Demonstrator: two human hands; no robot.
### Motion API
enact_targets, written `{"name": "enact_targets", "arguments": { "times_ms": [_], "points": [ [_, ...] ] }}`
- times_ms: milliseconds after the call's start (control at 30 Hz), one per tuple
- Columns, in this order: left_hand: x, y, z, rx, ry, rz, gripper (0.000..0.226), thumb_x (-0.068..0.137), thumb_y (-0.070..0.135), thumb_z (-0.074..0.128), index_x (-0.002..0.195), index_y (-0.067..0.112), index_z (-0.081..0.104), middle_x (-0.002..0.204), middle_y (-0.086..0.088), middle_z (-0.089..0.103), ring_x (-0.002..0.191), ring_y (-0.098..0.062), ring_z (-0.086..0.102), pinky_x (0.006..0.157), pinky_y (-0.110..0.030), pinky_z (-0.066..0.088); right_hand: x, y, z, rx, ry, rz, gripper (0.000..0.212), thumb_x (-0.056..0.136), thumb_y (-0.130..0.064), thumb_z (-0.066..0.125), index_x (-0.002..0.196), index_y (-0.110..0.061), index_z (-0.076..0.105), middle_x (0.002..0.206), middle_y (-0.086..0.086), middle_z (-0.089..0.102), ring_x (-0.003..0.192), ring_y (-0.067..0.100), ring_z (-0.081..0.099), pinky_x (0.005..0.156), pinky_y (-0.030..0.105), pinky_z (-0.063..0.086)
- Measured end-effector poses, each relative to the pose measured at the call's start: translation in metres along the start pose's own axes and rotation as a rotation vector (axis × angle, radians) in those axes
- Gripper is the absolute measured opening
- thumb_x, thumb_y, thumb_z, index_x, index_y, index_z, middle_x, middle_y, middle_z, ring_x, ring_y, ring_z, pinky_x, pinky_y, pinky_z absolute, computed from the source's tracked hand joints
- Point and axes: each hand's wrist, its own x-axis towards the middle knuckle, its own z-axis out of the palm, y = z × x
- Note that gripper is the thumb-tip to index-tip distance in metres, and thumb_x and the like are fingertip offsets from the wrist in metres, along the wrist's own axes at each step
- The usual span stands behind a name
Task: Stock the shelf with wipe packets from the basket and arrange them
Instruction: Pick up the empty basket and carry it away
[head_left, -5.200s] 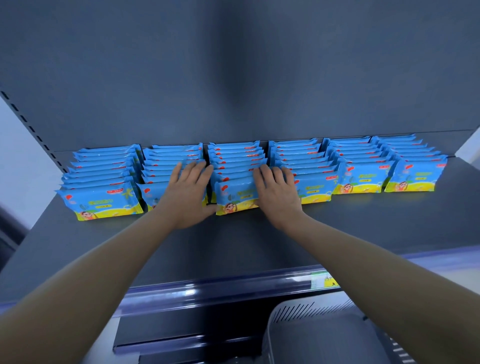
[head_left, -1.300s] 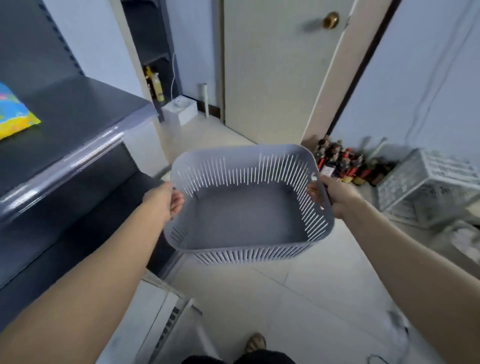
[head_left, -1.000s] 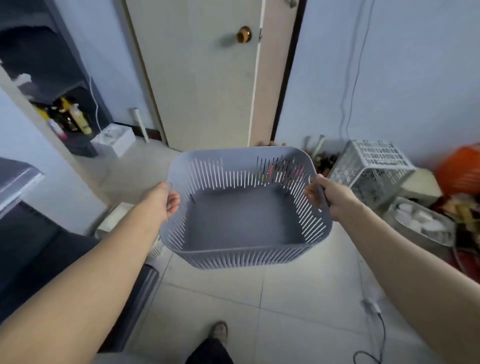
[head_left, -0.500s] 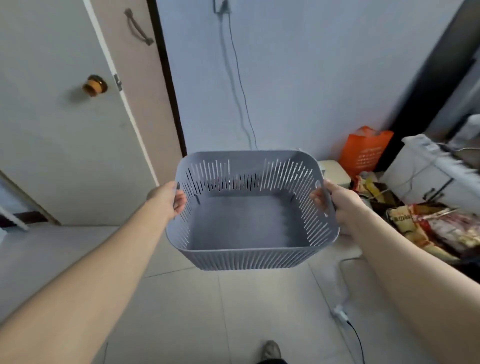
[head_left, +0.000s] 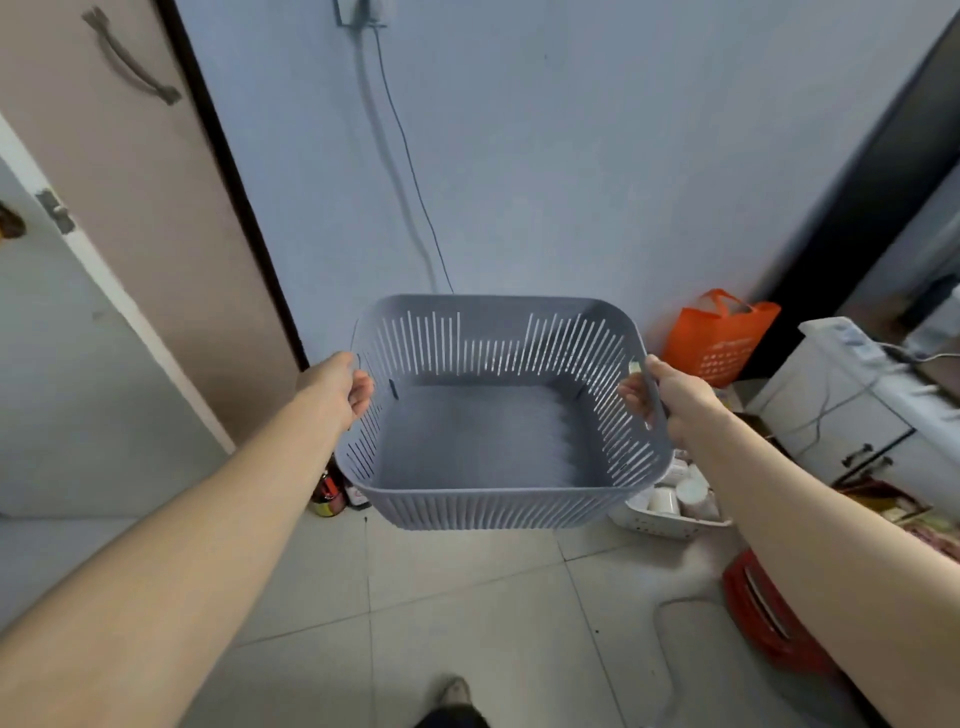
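Slotted grey plastic basket (head_left: 498, 441), rounded corners, mid-frame; left hand (head_left: 337, 387) and right hand (head_left: 670, 400) grip its opposite rims.

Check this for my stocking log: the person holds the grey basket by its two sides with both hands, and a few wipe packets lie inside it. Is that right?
Not quite. The head view shows the grey basket empty, with only its bare floor inside. The rest stands: the left hand and the right hand grip its two sides.
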Motion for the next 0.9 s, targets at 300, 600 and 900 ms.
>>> {"name": "enact_targets", "arguments": {
  "times_ms": [300,600,900],
  "points": [
    [0.084,0.054,0.145,-0.025,-0.001,0.011,0.023,0.092,0.028,0.051,0.077,0.013,0.057,0.064,0.000,0.057,0.049,-0.010,0.049,0.049,-0.023,0.042,0.132,-0.084,-0.003,-0.025,0.136,-0.049,0.034,0.093,-0.036,0.055,0.087,-0.003,0.065,0.073,0.009,0.067,0.060,0.017,0.064,0.063,0.025,0.056],
    [0.168,0.052,0.270,-0.098,0.134,-0.037,0.032,0.093,0.029,0.052,0.067,0.010,0.054,0.046,0.001,0.054,0.032,-0.008,0.044,0.043,-0.020,0.035,0.304,-0.148,-0.005,-0.143,0.051,-0.005,0.039,0.095,-0.034,0.053,0.099,0.004,0.061,0.075,0.013,0.064,0.061,0.018,0.061,0.054,0.023,0.055],
    [0.250,0.022,0.352,-0.022,0.165,-0.108,0.040,0.097,0.034,0.044,0.068,0.009,0.053,0.037,0.001,0.051,0.034,-0.007,0.045,0.050,-0.023,0.038,0.439,-0.158,-0.012,-0.235,0.037,0.072,0.039,0.096,-0.032,0.051,0.100,0.005,0.060,0.073,0.014,0.063,0.058,0.019,0.059,0.044,0.021,0.052]
  ]
}}
